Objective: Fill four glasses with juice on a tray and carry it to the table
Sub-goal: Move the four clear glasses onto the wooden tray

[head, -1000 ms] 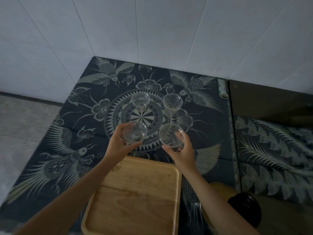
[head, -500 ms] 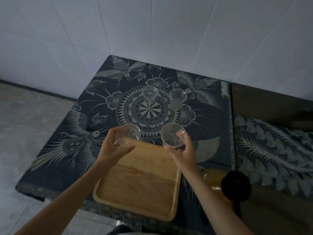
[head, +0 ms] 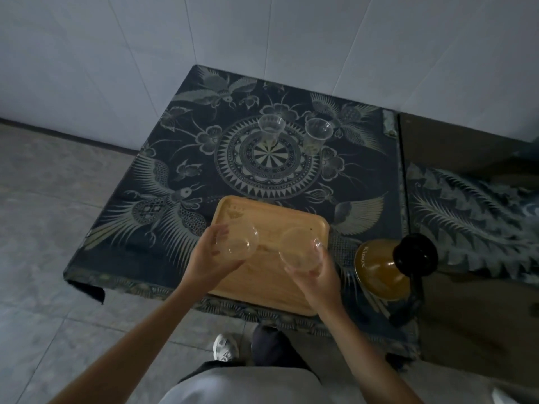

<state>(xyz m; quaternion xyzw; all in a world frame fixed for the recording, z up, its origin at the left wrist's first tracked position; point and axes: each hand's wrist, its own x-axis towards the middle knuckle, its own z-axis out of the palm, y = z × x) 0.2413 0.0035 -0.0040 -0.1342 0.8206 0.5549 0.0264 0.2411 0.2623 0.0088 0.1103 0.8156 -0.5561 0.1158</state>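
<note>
My left hand [head: 208, 258] grips a clear empty glass [head: 237, 243] over the left part of the wooden tray [head: 262, 217]. In my right hand [head: 316, 272] is a second clear glass [head: 299, 249], over the tray's right part. Whether either glass rests on the tray I cannot tell. Two more empty glasses [head: 271, 129] [head: 318, 134] stand farther back on the patterned dark tablecloth [head: 175, 182], near its round centre motif. A jug of amber juice [head: 382, 266] with a black lid stands just right of the tray.
The table sits in a corner of white tiled walls. A second surface with a similar dark cloth [head: 466, 217] adjoins it on the right. Grey floor tiles lie to the left, and my shoe [head: 224, 346] shows below the table's front edge.
Both hands have carried their glasses back from the table's centre to above the tray. The camera has drawn back, showing the jug and floor.
</note>
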